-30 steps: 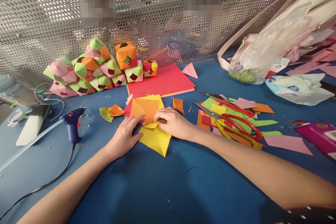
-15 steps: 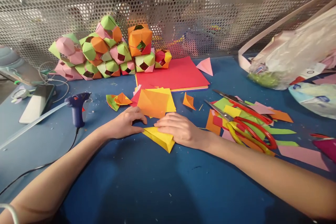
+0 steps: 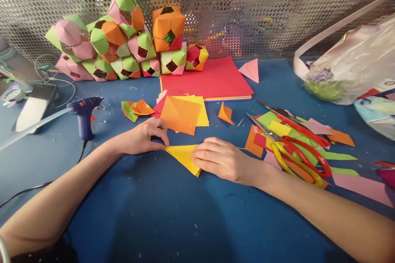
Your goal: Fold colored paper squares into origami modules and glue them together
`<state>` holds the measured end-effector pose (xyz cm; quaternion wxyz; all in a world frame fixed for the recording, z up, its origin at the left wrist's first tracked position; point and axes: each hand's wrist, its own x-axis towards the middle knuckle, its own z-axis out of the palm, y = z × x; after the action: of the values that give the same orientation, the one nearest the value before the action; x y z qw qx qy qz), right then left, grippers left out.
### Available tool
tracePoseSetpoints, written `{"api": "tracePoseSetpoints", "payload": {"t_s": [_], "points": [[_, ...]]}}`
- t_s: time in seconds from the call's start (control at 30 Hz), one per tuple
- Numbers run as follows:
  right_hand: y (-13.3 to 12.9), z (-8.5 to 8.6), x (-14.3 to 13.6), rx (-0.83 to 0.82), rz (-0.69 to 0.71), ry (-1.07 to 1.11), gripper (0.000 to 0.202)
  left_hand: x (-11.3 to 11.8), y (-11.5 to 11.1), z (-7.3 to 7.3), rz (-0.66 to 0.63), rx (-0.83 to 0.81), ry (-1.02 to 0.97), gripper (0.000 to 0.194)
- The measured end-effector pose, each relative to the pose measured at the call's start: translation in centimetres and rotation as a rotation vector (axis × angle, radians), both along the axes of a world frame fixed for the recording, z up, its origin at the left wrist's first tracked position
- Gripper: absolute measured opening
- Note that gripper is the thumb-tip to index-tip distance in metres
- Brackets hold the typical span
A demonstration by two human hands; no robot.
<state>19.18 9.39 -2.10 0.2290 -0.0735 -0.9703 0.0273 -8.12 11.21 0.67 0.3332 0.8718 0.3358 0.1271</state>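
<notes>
A yellow sheet of paper (image 3: 182, 157), folded into a triangle, lies on the blue tabletop in front of me. At its left corner, my left hand (image 3: 147, 136) pinches the tip between thumb and index finger. My right hand (image 3: 220, 159) rests on the paper's right part, its fingers stretched flat and pressing down; the thumb and the right corner are hidden beneath it. Just beyond the hands lies an orange paper square (image 3: 180, 114) on top of a yellow one (image 3: 203, 117).
Folded paper balls (image 3: 125, 43) stand stacked by a perforated metal panel. A red paper stack (image 3: 212, 80) lies at the back. On the left is a blue glue gun (image 3: 85, 117); on the right, scissors (image 3: 304, 156) lie over scraps. A plastic bag (image 3: 352, 65) sits far right.
The yellow paper's lifted fold now lies flatter. My left hand has closed on its left corner, and my right hand has slid slightly right. The view has shifted a little.
</notes>
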Motion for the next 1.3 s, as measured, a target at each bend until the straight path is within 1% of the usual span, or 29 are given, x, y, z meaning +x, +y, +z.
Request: {"api": "tracePoseSetpoints", "payload": {"t_s": [0.13,0.33,0.43,0.63,0.97,1.3], "points": [[-0.1,0.4,0.3,-0.02,0.001,-0.053,0.018,0.0,0.1,0.1,-0.012,-0.013,0.015,0.011],[-0.4,1.8,0.3,0.05,-0.006,-0.135,0.023,0.1,0.3,0.4,-0.018,-0.023,0.047,0.012],[-0.3,2.1,0.4,0.061,-0.009,-0.169,0.023,0.1,0.3,0.4,-0.026,-0.028,0.057,0.013],[-0.1,1.7,0.8,0.075,-0.003,-0.183,0.023,0.2,0.4,0.6,-0.013,-0.04,0.091,0.014],[0.0,1.6,0.7,0.189,-0.006,-0.193,0.021,0.2,0.4,0.7,-0.009,-0.031,0.094,0.013],[0.0,1.4,0.6,0.184,-0.013,-0.158,0.015,0.2,0.3,0.4,-0.006,-0.013,0.089,0.013]]}}
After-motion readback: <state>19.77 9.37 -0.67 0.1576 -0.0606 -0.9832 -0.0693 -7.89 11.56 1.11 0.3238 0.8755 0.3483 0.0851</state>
